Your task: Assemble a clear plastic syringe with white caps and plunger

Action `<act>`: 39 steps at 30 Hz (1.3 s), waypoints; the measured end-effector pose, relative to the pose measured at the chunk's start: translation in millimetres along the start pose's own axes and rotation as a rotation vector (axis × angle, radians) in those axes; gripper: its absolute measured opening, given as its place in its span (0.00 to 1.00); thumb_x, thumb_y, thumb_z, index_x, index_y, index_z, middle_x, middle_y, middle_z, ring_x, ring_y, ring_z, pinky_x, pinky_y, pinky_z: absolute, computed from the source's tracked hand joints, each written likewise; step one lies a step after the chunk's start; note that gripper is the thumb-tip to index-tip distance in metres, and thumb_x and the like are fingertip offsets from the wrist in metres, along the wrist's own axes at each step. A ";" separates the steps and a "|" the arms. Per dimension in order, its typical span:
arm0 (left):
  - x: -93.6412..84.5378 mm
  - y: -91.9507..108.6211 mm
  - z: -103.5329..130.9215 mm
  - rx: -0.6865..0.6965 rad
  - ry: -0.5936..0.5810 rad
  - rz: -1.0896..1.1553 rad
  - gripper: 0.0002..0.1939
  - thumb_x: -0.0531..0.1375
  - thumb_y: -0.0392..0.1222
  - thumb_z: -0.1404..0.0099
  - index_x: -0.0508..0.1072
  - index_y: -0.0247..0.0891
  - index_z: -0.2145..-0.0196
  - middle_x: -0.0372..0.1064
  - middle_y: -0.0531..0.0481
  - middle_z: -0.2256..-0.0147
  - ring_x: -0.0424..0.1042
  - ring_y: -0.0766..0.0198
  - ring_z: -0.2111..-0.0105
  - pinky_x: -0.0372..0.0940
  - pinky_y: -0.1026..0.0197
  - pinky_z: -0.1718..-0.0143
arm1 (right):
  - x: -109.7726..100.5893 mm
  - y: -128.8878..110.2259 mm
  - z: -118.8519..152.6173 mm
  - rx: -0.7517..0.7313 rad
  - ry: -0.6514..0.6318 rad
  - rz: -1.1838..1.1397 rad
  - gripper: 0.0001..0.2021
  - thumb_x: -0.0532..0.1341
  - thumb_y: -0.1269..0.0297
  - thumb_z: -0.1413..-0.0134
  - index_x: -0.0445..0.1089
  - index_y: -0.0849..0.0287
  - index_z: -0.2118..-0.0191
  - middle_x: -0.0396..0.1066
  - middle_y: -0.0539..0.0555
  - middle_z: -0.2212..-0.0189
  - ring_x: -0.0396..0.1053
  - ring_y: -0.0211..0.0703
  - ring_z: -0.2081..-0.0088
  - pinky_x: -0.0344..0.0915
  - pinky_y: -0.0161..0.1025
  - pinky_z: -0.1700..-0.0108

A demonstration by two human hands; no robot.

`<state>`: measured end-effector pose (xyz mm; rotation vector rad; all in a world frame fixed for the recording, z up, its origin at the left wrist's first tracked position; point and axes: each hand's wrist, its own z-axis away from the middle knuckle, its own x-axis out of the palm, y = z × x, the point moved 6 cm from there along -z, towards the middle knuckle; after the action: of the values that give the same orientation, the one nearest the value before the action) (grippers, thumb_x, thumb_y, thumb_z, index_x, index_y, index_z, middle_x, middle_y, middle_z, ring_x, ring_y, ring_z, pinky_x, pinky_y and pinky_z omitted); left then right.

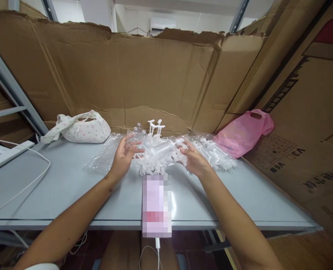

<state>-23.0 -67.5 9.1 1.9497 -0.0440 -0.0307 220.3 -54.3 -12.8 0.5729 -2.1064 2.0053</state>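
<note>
Head view, right hand [195, 159] pinching clear tube [168, 149], left hand [124, 153] near bag [103, 153], its grip unclear

Well-lit; glare on tabletop [124, 206] w/ soft shadows; wide-angle dist. @ edges.

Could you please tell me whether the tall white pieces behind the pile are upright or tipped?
Upright: the tall white pieces stand with stems near vertical, wider tops above the white pile.

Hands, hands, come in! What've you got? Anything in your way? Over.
Right hand holding clear plastic piece. Left hand beside clear bag, grip unclear. Heaped white parts crowd the space below.
</note>
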 end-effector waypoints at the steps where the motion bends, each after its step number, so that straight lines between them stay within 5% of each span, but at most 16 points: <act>1: -0.8 0.4 -0.6 -0.022 -0.003 0.020 0.24 0.53 0.49 0.34 0.56 0.43 0.42 0.67 0.40 0.48 0.75 0.60 0.61 0.71 0.55 0.62 | 3.1 0.3 2.0 0.019 -0.049 -0.005 0.22 0.70 0.61 0.62 0.66 0.46 0.58 0.71 0.47 0.63 0.69 0.41 0.67 0.66 0.38 0.68; 9: 0.8 0.4 -4.2 -0.119 -0.199 0.089 0.28 0.39 0.54 0.31 0.57 0.40 0.39 0.69 0.40 0.48 0.74 0.52 0.55 0.71 0.48 0.58 | -7.2 2.8 -0.2 0.103 -0.040 0.076 0.26 0.68 0.60 0.57 0.67 0.49 0.49 0.73 0.50 0.67 0.72 0.42 0.69 0.66 0.36 0.70; 14: -10.7 -8.5 -14.1 -0.123 -0.120 0.023 0.25 0.45 0.53 0.32 0.65 0.36 0.47 0.71 0.39 0.52 0.75 0.54 0.58 0.71 0.49 0.59 | -16.4 -2.6 -3.5 0.039 0.030 0.028 0.20 0.67 0.62 0.58 0.68 0.51 0.55 0.71 0.47 0.73 0.68 0.39 0.75 0.62 0.35 0.77; 17: -26.0 -1.7 -17.7 0.063 0.078 -0.196 0.23 0.56 0.48 0.37 0.62 0.40 0.46 0.69 0.42 0.52 0.74 0.58 0.60 0.71 0.52 0.60 | -19.2 -6.6 -3.2 0.025 0.053 0.027 0.21 0.68 0.61 0.59 0.67 0.51 0.56 0.71 0.48 0.73 0.68 0.40 0.74 0.62 0.35 0.77; 20: -33.9 23.9 -6.9 0.425 0.283 -0.537 0.23 0.60 0.41 0.40 0.62 0.42 0.47 0.64 0.42 0.49 0.68 0.56 0.52 0.67 0.50 0.51 | -22.5 -9.1 -4.3 -0.010 0.083 0.078 0.21 0.68 0.59 0.59 0.67 0.51 0.56 0.72 0.48 0.72 0.69 0.42 0.73 0.61 0.36 0.77; 22: -27.5 35.8 2.4 0.604 0.275 -0.701 0.15 0.59 0.39 0.39 0.67 0.42 0.54 0.66 0.44 0.52 0.66 0.56 0.50 0.63 0.49 0.46 | -24.4 -9.4 -5.6 -0.033 0.097 0.097 0.20 0.68 0.59 0.59 0.66 0.50 0.57 0.72 0.48 0.71 0.70 0.43 0.71 0.61 0.36 0.75; 24: -21.2 37.3 6.1 0.641 0.207 -0.703 0.08 0.57 0.38 0.38 0.68 0.42 0.59 0.68 0.46 0.58 0.68 0.58 0.54 0.64 0.51 0.47 | -25.6 -9.1 -6.3 -0.047 0.105 0.100 0.20 0.69 0.59 0.59 0.66 0.49 0.57 0.72 0.47 0.70 0.71 0.43 0.69 0.62 0.37 0.73; 29: -20.9 7.2 -10.9 0.235 0.071 -0.309 0.10 0.58 0.41 0.39 0.67 0.39 0.58 0.70 0.47 0.61 0.72 0.61 0.59 0.68 0.54 0.54 | -20.7 -11.1 -3.6 -0.077 0.074 0.086 0.20 0.69 0.59 0.59 0.66 0.49 0.57 0.72 0.48 0.69 0.72 0.44 0.67 0.65 0.38 0.69; 33: -11.8 -13.3 -16.9 -0.122 -0.223 -0.208 0.15 0.63 0.44 0.44 0.72 0.36 0.60 0.74 0.45 0.59 0.72 0.57 0.57 0.65 0.51 0.50 | -13.5 -15.2 0.2 -0.097 0.026 0.091 0.20 0.70 0.60 0.61 0.67 0.50 0.59 0.72 0.46 0.69 0.72 0.42 0.67 0.66 0.37 0.67; 36: -2.2 -13.1 -8.9 -0.233 -0.456 -0.203 0.22 0.64 0.46 0.44 0.72 0.37 0.53 0.71 0.43 0.52 0.71 0.56 0.52 0.64 0.52 0.49 | -11.1 -17.1 1.9 -0.096 0.000 0.083 0.20 0.71 0.61 0.62 0.68 0.50 0.60 0.72 0.45 0.69 0.72 0.40 0.70 0.66 0.35 0.69; 39: 2.6 -11.1 -2.9 -0.240 -0.534 -0.250 0.29 0.64 0.48 0.44 0.67 0.41 0.45 0.67 0.43 0.47 0.70 0.57 0.53 0.64 0.53 0.51 | -10.2 -17.1 2.8 -0.103 -0.016 0.064 0.20 0.72 0.62 0.62 0.69 0.49 0.60 0.72 0.45 0.70 0.71 0.38 0.71 0.66 0.34 0.69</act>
<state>-20.2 -60.8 -0.1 1.6497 -0.1414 -0.6903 236.7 -55.9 -1.2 0.5127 -2.2495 1.9162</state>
